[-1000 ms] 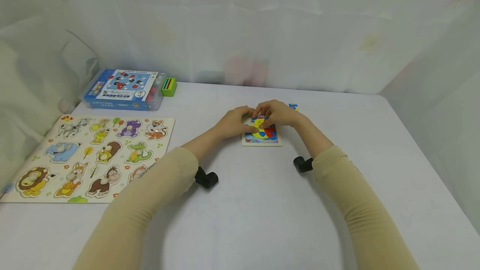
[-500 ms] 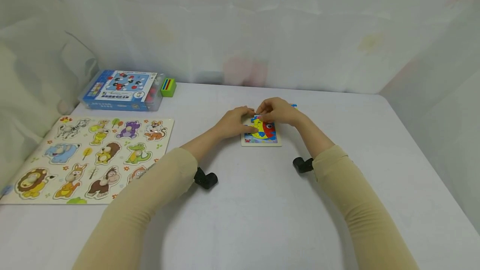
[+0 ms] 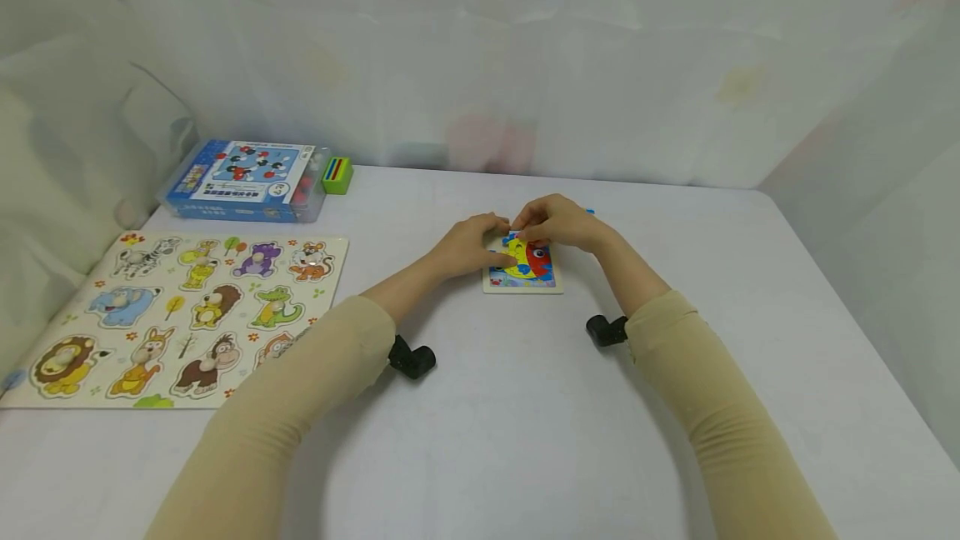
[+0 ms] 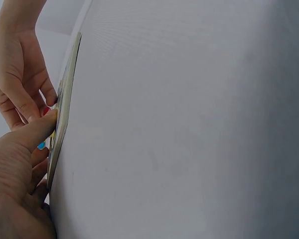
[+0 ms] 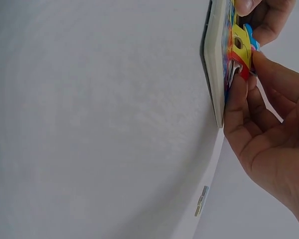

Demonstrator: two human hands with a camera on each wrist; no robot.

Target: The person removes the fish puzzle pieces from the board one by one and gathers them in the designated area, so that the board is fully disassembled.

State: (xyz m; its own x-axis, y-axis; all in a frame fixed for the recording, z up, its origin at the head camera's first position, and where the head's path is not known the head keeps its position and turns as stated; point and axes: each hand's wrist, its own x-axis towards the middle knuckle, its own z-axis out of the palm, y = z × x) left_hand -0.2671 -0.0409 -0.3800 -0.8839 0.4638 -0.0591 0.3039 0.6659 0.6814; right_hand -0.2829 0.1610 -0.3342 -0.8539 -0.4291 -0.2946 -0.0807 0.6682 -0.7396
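A small jigsaw puzzle in a pale tray (image 3: 525,290) lies on the table in the head view, with a yellow and red fish picture. My left hand (image 3: 463,248) grips its left side, the thumb over the yellow part and the fingers bent at the far edge. From the right, my right hand (image 3: 562,222) pinches a puzzle piece. In the right wrist view that yellow and red puzzle piece (image 5: 241,45) stands tilted up from the tray, with a blue part at its top. The right fingers hide the tray's upper right corner.
Behind the right hand a blue bit of another puzzle piece (image 3: 590,212) shows. A large animal peg puzzle board (image 3: 172,319) lies at the left. Beyond it stand a clear-sided blue box (image 3: 247,180) and a green block (image 3: 337,175). A white cloth wall (image 3: 480,65) rises behind.
My right hand has drawn its fingers slightly back toward the upper right, baring more of the red fish head. The left hand and the tray have stayed in place.
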